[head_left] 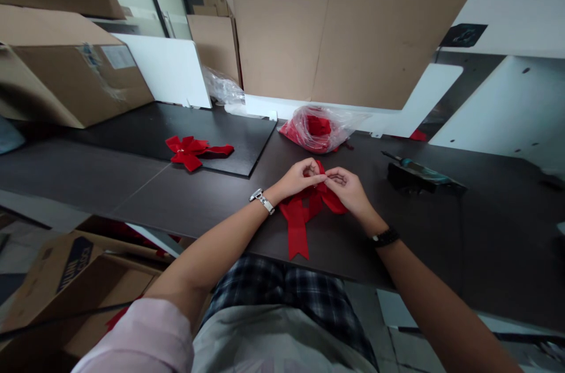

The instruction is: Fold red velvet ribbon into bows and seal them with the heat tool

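Note:
A red ribbon bow (298, 226) lies on the dark table in front of me, its notched tail hanging toward the near edge. My left hand (303, 177) pinches the upper part of the bow between thumb and fingers. Close against it, my right hand (346, 186) pinches the same bow from the right, and the fingertips of both hands nearly meet. A finished-looking red bow (188, 152) rests on a black board at the left. Behind my hands sits a clear plastic bag (315, 129) with red material inside.
A tool on a dark stand (419, 176) is on the table at the right. Cardboard boxes stand at the back left (66, 67), and a large cardboard sheet (353, 26) rises behind the bag. An open carton (101, 296) is below the table, lower left.

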The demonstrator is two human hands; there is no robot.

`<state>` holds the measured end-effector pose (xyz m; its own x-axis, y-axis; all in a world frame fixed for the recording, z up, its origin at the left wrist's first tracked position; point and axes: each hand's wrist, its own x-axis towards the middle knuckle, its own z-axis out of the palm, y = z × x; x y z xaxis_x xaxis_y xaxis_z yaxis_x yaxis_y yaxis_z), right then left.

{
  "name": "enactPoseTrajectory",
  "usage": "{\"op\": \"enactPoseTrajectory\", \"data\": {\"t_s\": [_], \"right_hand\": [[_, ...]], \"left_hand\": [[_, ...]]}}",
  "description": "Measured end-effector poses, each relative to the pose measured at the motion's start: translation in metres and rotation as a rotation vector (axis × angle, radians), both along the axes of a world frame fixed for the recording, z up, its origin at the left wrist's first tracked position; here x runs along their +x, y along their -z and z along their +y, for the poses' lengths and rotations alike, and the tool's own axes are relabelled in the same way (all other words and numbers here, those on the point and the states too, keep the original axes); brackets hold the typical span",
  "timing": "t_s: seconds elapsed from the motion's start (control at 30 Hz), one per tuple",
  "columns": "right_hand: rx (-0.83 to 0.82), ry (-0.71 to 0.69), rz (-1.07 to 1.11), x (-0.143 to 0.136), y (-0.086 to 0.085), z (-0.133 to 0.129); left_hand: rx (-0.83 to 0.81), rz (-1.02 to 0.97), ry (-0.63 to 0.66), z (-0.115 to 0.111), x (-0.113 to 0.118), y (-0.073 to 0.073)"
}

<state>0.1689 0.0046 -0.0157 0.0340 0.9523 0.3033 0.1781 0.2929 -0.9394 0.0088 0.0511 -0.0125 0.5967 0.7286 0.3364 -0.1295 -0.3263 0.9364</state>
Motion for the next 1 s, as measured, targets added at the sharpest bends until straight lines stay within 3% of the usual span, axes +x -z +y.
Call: {"op": "enactPoseTrajectory", "data": {"t_s": [0.57,0.73,1.0], "right_hand": [[0.020,0.082,0.012,0.0046,0.0002,-0.0007],[0.045,0.079,-0.032,0.0064,0.0041,0.0020],[0.111,0.059,-0.164,0.0022,0.0096,0.0033]], "left_hand": [[0.130,0.060,-0.144,-0.0002,-0.0017,-0.0057],[0.048,0.036,-0.079,0.0004,-0.0006,-0.0035],[0.185,0.084,-0.013,-0.0020,0.0024,0.0029]]}}
